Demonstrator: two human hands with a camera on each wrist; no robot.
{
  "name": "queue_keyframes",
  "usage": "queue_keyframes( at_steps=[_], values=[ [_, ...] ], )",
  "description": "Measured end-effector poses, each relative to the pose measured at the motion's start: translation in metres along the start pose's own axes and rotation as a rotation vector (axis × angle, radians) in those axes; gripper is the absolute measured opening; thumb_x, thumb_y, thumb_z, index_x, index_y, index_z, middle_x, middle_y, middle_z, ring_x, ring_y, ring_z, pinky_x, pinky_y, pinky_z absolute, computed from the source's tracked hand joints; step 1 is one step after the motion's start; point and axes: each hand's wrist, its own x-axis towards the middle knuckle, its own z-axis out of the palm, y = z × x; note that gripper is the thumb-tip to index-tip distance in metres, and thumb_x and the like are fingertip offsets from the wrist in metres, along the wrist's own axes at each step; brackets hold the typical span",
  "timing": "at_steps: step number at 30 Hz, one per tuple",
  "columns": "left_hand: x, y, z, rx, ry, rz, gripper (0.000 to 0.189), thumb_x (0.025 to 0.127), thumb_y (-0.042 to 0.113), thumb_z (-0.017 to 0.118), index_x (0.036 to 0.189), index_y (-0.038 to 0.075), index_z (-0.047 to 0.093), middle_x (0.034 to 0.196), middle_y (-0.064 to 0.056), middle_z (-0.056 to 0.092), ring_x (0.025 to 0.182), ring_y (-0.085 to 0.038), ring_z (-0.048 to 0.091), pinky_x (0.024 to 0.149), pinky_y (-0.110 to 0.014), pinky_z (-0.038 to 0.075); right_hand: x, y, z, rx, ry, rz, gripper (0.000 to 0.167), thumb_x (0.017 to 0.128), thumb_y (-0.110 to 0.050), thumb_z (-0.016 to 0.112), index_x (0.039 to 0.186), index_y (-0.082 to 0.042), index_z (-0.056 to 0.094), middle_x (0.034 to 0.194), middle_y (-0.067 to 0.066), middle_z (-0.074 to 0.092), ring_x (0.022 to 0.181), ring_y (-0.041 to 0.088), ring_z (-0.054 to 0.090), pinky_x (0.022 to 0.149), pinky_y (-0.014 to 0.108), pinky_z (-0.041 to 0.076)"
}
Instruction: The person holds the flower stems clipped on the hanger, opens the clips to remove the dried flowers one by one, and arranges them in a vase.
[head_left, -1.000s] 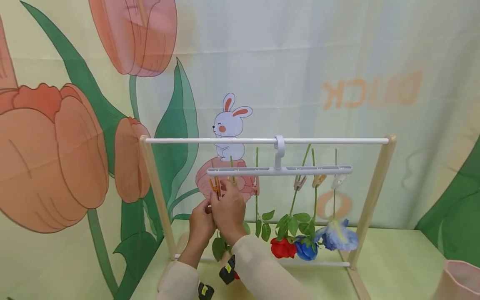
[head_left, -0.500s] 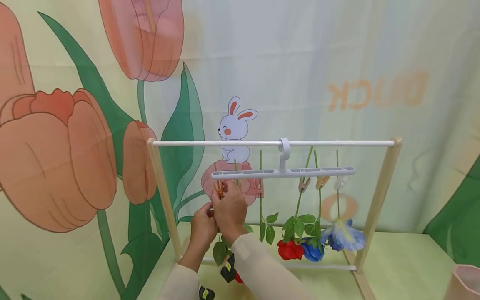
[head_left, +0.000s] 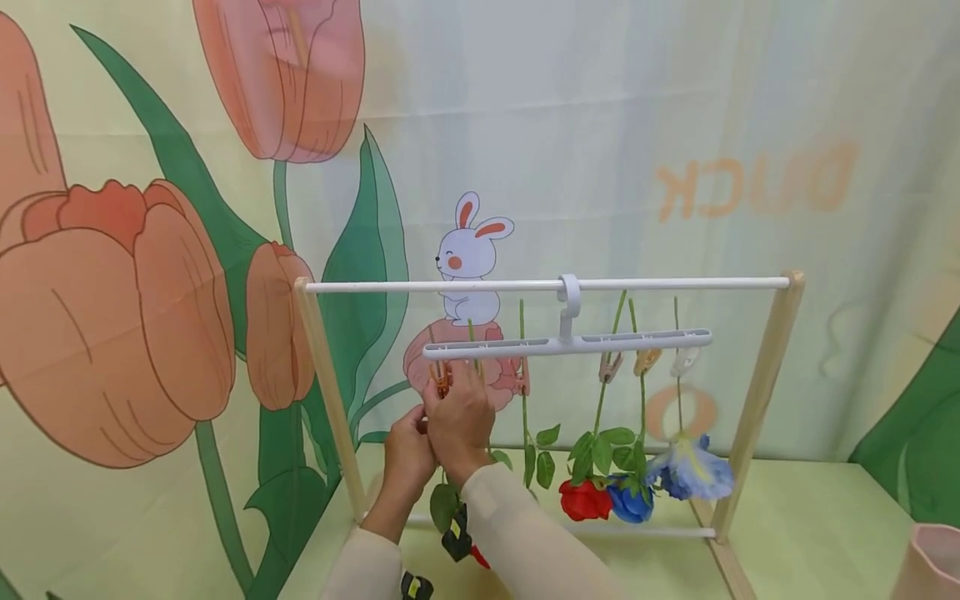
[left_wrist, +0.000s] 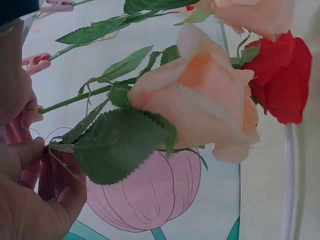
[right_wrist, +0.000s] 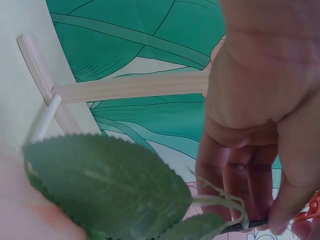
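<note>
My left hand (head_left: 408,454) pinches the stem of a peach rose (left_wrist: 200,100), which hangs head down with a serrated green leaf (left_wrist: 120,145) beside it. Just above, my right hand (head_left: 461,417) grips an orange clothespin (head_left: 441,381) at the left end of the white hanger (head_left: 510,348). A thin stem tip stands up behind that end of the hanger. In the right wrist view, the left hand (right_wrist: 265,125) holds the dark stem, and the orange clip shows at the right edge. The right fingers partly cover the clip.
A wooden rack (head_left: 757,408) with a white rod carries the hanger. Other clips hold upside-down flowers: a red rose (head_left: 587,500), a blue rose (head_left: 632,500) and a pale blue flower (head_left: 692,468). A pink vase (head_left: 930,562) stands at lower right.
The view has shifted slightly, so the rack sits a little farther right. Both hands stay together at the orange clothespin and stem, with little movement. The hanging flowers sway slightly rightward.
</note>
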Motion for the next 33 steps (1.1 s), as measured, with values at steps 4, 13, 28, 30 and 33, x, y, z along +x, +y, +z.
queue_keyframes(
  at_steps=[4, 13, 28, 30, 33],
  values=[
    [0.001, -0.002, 0.003, -0.010, 0.009, -0.020, 0.027, 0.091, 0.004, 0.066, 0.116, 0.008, 0.074, 0.092, -0.016, 0.074, 0.066, -0.017, 0.063, 0.056, -0.026, 0.057, 0.001, 0.000, -0.002, -0.006, 0.000, 0.002, 0.016, 0.092, -0.019, 0.074, 0.104, -0.010, 0.068, 0.088, 0.006, 0.070, 0.078, 0.023, 0.070, 0.066, 0.038, 0.061],
    [0.001, -0.010, 0.003, -0.083, 0.079, -0.075, 0.020, 0.098, 0.011, 0.063, 0.116, 0.009, 0.072, 0.099, -0.016, 0.075, 0.076, -0.021, 0.074, 0.066, -0.038, 0.063, 0.000, 0.001, -0.005, -0.038, -0.062, 0.089, 0.027, 0.090, -0.024, 0.078, 0.108, -0.010, 0.065, 0.090, 0.005, 0.067, 0.080, 0.022, 0.068, 0.066, 0.038, 0.060],
    [-0.005, -0.010, -0.002, -0.012, 0.168, 0.058, 0.019, 0.096, 0.020, 0.070, 0.113, 0.011, 0.073, 0.097, -0.015, 0.078, 0.074, -0.022, 0.075, 0.066, -0.033, 0.063, -0.001, 0.006, -0.012, -0.046, -0.084, 0.077, 0.029, 0.088, -0.022, 0.081, 0.109, -0.010, 0.066, 0.094, 0.004, 0.070, 0.083, 0.021, 0.071, 0.069, 0.038, 0.061],
    [-0.006, -0.009, -0.004, 0.001, 0.177, 0.079, 0.019, 0.096, 0.020, 0.071, 0.112, 0.012, 0.073, 0.095, -0.014, 0.078, 0.072, -0.020, 0.074, 0.064, -0.029, 0.062, -0.001, 0.007, -0.013, -0.058, -0.086, 0.071, 0.029, 0.088, -0.023, 0.080, 0.109, -0.010, 0.066, 0.096, 0.004, 0.071, 0.082, 0.021, 0.072, 0.069, 0.037, 0.061],
    [-0.010, -0.008, -0.007, 0.037, 0.196, 0.127, 0.018, 0.095, 0.021, 0.072, 0.111, 0.013, 0.074, 0.093, -0.012, 0.078, 0.071, -0.018, 0.071, 0.062, -0.024, 0.057, -0.001, 0.010, -0.017, -0.063, -0.078, 0.054, 0.031, 0.088, -0.024, 0.080, 0.113, -0.010, 0.067, 0.100, 0.004, 0.072, 0.081, 0.021, 0.073, 0.068, 0.037, 0.061]
  ],
)
